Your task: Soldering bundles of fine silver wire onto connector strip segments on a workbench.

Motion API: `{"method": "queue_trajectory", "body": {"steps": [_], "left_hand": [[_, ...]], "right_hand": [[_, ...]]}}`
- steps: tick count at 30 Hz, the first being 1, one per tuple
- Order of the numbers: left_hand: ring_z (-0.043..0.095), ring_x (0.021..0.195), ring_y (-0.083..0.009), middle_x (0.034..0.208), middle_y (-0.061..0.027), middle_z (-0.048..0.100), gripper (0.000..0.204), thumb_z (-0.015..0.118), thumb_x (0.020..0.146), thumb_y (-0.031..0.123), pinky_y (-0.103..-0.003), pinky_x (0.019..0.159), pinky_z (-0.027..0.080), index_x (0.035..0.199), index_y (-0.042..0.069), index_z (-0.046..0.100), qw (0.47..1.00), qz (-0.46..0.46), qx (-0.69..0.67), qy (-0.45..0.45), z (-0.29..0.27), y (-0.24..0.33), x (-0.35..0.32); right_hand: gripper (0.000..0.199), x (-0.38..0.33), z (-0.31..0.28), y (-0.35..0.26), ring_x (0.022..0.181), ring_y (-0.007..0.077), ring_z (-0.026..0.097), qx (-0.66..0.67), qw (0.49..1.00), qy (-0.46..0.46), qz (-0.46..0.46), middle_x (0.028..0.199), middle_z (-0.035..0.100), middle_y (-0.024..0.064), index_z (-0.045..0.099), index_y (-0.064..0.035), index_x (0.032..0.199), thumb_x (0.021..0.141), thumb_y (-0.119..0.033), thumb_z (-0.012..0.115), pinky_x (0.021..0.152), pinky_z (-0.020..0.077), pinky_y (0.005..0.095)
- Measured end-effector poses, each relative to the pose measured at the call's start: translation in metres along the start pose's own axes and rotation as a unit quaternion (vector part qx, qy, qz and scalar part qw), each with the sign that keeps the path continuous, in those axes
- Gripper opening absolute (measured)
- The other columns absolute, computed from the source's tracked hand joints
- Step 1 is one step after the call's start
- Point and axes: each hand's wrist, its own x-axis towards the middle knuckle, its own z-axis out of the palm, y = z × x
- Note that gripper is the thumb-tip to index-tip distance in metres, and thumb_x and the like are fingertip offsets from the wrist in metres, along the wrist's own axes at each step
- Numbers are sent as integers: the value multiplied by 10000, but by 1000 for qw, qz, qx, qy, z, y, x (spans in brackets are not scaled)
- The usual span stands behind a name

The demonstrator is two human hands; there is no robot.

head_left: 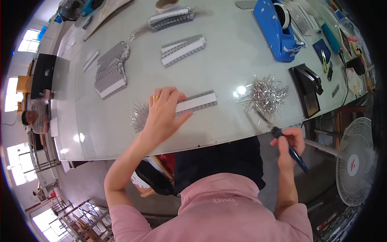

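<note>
My left hand (162, 109), with a ring on one finger, lies over the left end of a strip of grey blocks with a white band (197, 102). Its thumb and forefinger are spread to either side of the strip, whose left end is hidden. Beside this hand is a bunch of thin silver wires (140, 117). My right hand (288, 145) is closed round a tool with a dark blue handle and a thin metal shaft (297, 158). The shaft points toward a larger heap of silver wires (267, 96); whether its tip touches them I cannot tell.
Grey strips stand in a stack (112, 70) at the left, with more strips (183, 50) farther back and a wrapped bundle (171, 19) beyond. A blue tape dispenser (276, 34) and a black stand (308, 90) are to the right. A fan (354, 161) stands beyond the table edge.
</note>
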Motion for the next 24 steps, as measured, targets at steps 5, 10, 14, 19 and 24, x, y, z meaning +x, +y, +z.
{"method": "queue_trajectory", "body": {"steps": [5,10,14,19,24], "left_hand": [[430,1148,-334,1248,-115,492,526,740,749,172,-468,972,347,1236,81,564,997,38,22,70,20,37,-31],[415,1247,-307,1314,-103,476,583,727,775,219,-473,1010,352,1306,88,523,990,16,70,119,35,52,-36],[331,1373,-311,1460,-116,395,613,648,860,310,-501,1101,264,1382,49,460,998,26,7,58,53,58,-39],[334,1374,-293,1455,-113,406,637,676,818,283,-530,1111,222,1367,35,472,998,2,49,33,47,49,-54],[348,1362,-322,1448,-146,402,645,696,781,274,-549,1107,218,1350,48,493,998,-4,57,40,44,46,-60]], "right_hand": [[167,12,24,4,670,125,641,-76,993,-89,-15,785,620,75,557,8,937,811,-2,667,612,504,236],[148,20,27,-2,669,116,612,-88,990,-107,-40,845,559,69,495,-5,970,864,-3,598,633,490,226],[168,18,22,0,655,108,626,-60,995,-77,-19,799,583,67,507,5,953,841,6,633,600,487,216],[166,12,21,-1,646,104,603,-51,996,-78,17,787,586,69,515,4,948,831,13,633,632,483,224],[160,22,30,4,646,107,604,-79,989,-124,-23,746,610,76,553,12,927,807,3,658,597,460,219]]}}
